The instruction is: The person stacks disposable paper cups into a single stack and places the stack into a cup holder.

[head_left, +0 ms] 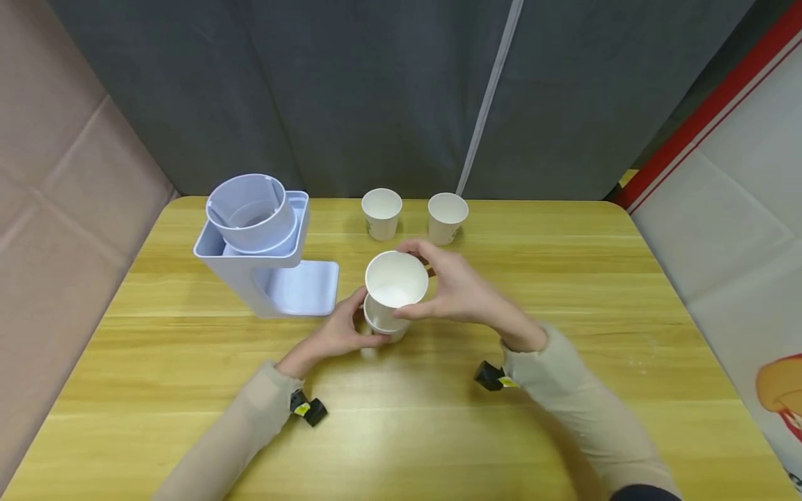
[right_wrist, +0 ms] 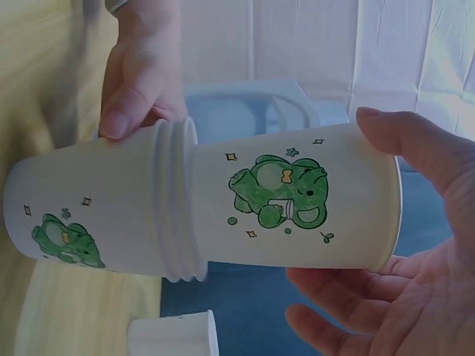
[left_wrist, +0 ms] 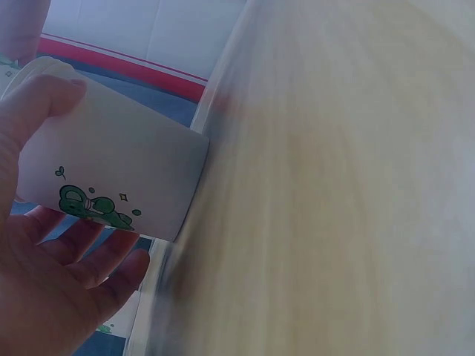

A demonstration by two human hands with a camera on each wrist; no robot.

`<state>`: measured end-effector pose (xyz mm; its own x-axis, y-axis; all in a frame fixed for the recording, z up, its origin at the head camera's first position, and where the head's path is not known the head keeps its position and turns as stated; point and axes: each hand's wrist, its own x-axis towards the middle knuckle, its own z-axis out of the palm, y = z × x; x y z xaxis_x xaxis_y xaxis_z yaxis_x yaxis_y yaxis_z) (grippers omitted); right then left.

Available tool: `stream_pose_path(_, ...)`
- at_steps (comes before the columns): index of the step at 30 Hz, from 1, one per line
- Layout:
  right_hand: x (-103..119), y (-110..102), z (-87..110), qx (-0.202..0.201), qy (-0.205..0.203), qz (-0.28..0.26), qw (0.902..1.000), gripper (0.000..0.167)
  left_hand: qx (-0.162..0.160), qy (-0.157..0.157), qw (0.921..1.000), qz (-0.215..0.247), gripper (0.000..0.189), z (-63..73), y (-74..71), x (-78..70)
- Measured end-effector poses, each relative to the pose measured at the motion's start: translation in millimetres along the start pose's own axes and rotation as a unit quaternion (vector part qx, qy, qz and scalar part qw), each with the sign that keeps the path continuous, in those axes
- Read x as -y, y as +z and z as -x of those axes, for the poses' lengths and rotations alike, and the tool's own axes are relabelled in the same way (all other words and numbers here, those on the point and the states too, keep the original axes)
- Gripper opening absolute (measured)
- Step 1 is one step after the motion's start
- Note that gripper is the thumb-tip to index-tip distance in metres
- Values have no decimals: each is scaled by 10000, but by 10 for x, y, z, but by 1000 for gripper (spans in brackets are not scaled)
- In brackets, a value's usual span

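My right hand [head_left: 457,287] grips a white paper cup [head_left: 397,277] near its rim, thumb on one side and fingers on the other. A green bear print shows on this cup [right_wrist: 282,196] in the right wrist view. Its base meets the mouth of a stack of paper cups [right_wrist: 89,211], whose several rims lie close together. With thumb and fingers on opposite sides, my left hand [head_left: 340,332] holds that stack near the top. In the left wrist view the stack's bottom cup [left_wrist: 126,156] stands on the table.
Two more paper cups, one on the left [head_left: 382,214] and one on the right [head_left: 447,218], stand near the table's back edge. To the left is a pale lavender plastic stand [head_left: 250,282] with a round holder [head_left: 250,240] on top. A dark curtain [head_left: 376,97] hangs behind the table [head_left: 551,278].
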<state>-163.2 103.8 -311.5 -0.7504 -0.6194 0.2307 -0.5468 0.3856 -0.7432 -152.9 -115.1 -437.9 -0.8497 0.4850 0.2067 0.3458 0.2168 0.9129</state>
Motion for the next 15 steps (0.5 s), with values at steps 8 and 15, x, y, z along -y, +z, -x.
stream_pose_path(8, -94, 104, -16, 231, 19, 38, 9997, 76, 47, -66, 9999, 88, 80, 2, 1, 0)
stream_pose_path(15, -189, 181, -23, 437, 93, 89, 9990, 76, 28, -62, 10000, 42, 82, 3, -5, 21)
